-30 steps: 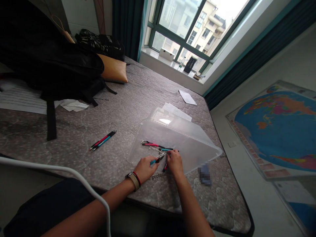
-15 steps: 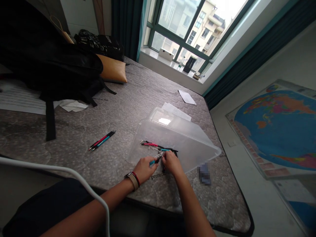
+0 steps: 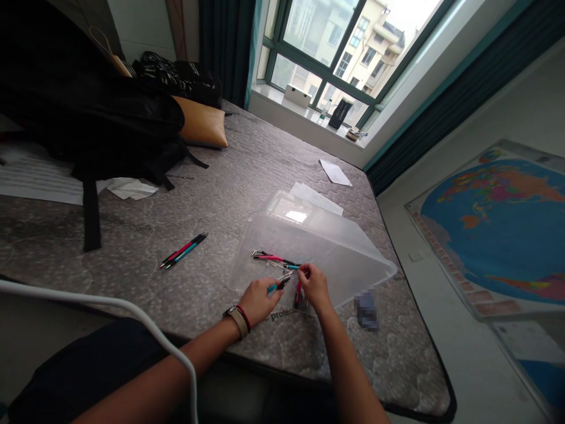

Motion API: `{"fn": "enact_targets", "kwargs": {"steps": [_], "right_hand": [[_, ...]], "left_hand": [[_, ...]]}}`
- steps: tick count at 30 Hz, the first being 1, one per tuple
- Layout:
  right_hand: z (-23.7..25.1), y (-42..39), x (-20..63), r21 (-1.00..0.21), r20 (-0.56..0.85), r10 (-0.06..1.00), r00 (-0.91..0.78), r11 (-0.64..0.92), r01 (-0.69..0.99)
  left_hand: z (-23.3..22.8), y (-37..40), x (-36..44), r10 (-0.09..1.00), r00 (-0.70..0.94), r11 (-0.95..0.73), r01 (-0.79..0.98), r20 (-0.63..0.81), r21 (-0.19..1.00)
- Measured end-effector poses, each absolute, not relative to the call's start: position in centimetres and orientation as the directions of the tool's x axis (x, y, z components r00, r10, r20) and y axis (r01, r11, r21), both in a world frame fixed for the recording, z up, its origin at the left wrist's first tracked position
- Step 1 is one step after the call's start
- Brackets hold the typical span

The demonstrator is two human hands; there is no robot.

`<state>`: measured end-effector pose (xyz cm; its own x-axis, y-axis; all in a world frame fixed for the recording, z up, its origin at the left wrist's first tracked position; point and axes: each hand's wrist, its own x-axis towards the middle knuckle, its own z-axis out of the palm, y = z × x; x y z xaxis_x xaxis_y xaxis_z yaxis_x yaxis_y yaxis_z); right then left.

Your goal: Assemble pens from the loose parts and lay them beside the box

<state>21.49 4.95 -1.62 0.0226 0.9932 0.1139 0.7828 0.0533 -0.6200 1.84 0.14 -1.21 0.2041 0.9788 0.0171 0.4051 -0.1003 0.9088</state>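
Mattress edge: both forearms cross the near edge of the grey quilted mattress [image 3: 229, 171]; the hands work just inside it, over the near rim of the clear plastic storage box [image 3: 335, 253] lying on its side.
Open room: bare quilting stretches left of the box towards the loose pair of red and teal pens [image 3: 184, 250]; beyond them lies the black backpack [image 3: 88, 118] with its strap trailing forward. To the right the mattress ends close beside the box.
Left hand: the left hand [image 3: 258, 300], with a tan watch strap and red band at the wrist, pinches a teal-and-black pen [image 3: 276, 287] between thumb and fingers; the pen's tip points towards the other hand.
Right hand: the right hand [image 3: 312, 284] is closed on a red pen [image 3: 298, 294], which hangs down from the fingers.
Other pens: a small pile of red and teal pens [image 3: 271, 259] lies inside the box, just beyond both hands.
Writing: part of a printed word, "Prote", shows on the mattress below the hands.
Papers: white sheets [image 3: 335, 174] lie beyond the box.
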Motion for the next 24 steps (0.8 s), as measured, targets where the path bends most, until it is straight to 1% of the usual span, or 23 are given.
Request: {"fn": "enact_targets", "kwargs": {"steps": [2, 4, 7, 10, 12, 15, 17, 20, 22, 24], "right_hand": [[-1.8, 4.8, 21.4, -0.564, 0.125, 0.992, -0.009, 0.079, 0.822], [-2.0, 4.6, 21.2, -0.539, 0.101, 0.995, -0.024, 0.075, 0.839], [-1.8, 4.0, 20.6, -0.543, 0.081, 0.995, -0.051, 0.087, 0.835], [-0.9, 3.1, 19.3, -0.559, 0.102, 0.989, -0.106, 0.145, 0.816], [0.0, 2.3, 18.2, -0.558, 0.082, 0.984, -0.159, 0.177, 0.811], [1.1, 1.2, 16.5, -0.549, -0.029, 0.955, -0.296, 0.232, 0.803], [1.6, 0.3, 15.4, -0.561, -0.113, 0.909, -0.4, 0.274, 0.781], [2.1, -2.2, 13.8, -0.561, -0.232, 0.818, -0.526, 0.33, 0.759], [2.6, -4.9, 12.6, -0.545, -0.282, 0.773, -0.568, 0.358, 0.758], [3.7, -7.9, 11.3, -0.574, -0.306, 0.752, -0.584, 0.344, 0.743]], "left_hand": [[-1.2, 0.4, 1.6, 0.985, 0.171, -0.089, 0.401, 0.021, 0.912], [-1.1, 0.8, 1.2, 0.991, 0.134, -0.076, 0.398, 0.024, 0.914], [-0.6, 1.9, 0.1, 0.995, 0.085, -0.074, 0.407, 0.043, 0.911], [0.1, 2.8, -1.0, 0.995, 0.035, -0.104, 0.412, 0.098, 0.905], [0.6, 2.7, -1.2, 0.99, 0.021, -0.138, 0.405, 0.142, 0.904], [1.1, 1.7, -0.8, 0.975, 0.075, -0.224, 0.377, 0.211, 0.899], [1.3, 0.9, -0.3, 0.968, 0.116, -0.248, 0.362, 0.221, 0.899], [1.7, 0.1, 0.0, 0.969, 0.144, -0.242, 0.354, 0.203, 0.904], [2.0, 0.0, -0.1, 0.968, 0.164, -0.237, 0.354, 0.19, 0.905], [2.0, 0.1, -0.2, 0.966, 0.184, -0.238, 0.353, 0.182, 0.905]]}}
